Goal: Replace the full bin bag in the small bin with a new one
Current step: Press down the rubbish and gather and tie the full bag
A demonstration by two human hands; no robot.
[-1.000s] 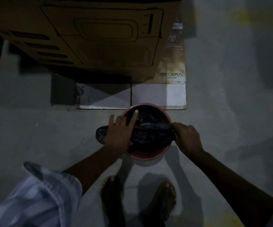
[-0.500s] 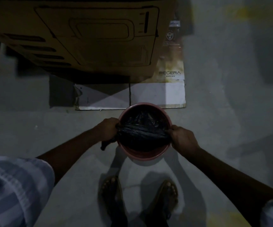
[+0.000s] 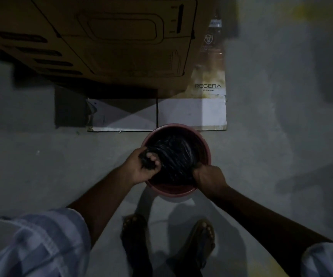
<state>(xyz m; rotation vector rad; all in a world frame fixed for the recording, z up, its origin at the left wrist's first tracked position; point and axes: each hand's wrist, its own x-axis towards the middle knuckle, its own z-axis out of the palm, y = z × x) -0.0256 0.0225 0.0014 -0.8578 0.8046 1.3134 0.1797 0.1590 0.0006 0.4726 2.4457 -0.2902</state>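
Observation:
A small round pink bin (image 3: 206,145) stands on the grey floor in front of my feet. A black bin bag (image 3: 173,156) lies bunched across its mouth. My left hand (image 3: 141,168) grips the bag's left end at the bin's left rim, fingers curled round the plastic. My right hand (image 3: 209,177) grips the bag's right end at the near right rim. The scene is dim, and what lies under the bag inside the bin is hidden.
A large brown cardboard box (image 3: 105,41) stands just behind the bin, on a flattened white-and-gold carton (image 3: 191,112) lying on the floor. My sandalled feet (image 3: 167,242) are right below the bin. Bare grey floor (image 3: 281,136) spreads to both sides.
My left hand went from lying over the bag to gripping its left end, now over the bin's rim. The bag's loose end outside the bin has been gathered in. My right hand kept its hold.

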